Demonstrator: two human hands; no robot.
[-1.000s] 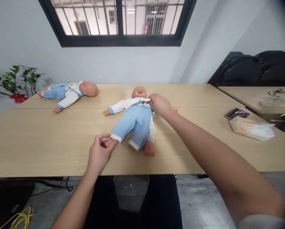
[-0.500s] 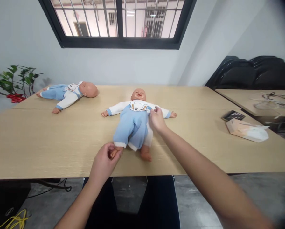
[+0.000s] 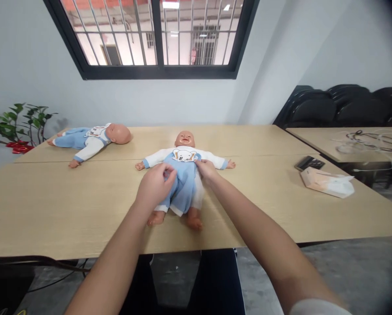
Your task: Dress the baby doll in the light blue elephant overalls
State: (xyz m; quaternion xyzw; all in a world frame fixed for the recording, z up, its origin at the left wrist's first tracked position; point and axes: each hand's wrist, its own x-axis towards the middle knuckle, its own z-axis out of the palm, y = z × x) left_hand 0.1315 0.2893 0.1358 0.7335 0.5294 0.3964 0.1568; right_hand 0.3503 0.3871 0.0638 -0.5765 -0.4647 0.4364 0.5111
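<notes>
In the middle of the frame, on the near half of the long wooden table, a doll lies on its back with its head toward the window and its bare feet toward us. Its arms are spread out flat to either side. It wears a white top and a blue romper with a small bear face on the chest.

We see the left hand curled shut over the doll's waist, its fingers bunched on a fold of the blue cloth. The right hand rests just beside it on the doll's other flank. Its fingers are bent onto the edge where blue meets white, and we cannot tell whether they pinch the cloth or only press on it. Both forearms reach in from the bottom of the frame.

Toward the upper left, a second doll in the same clothes lies on its side, well apart from the first. A green plant stands at the far left edge. At the right of the table we find a tissue pack with a flat black object just behind it.
</notes>
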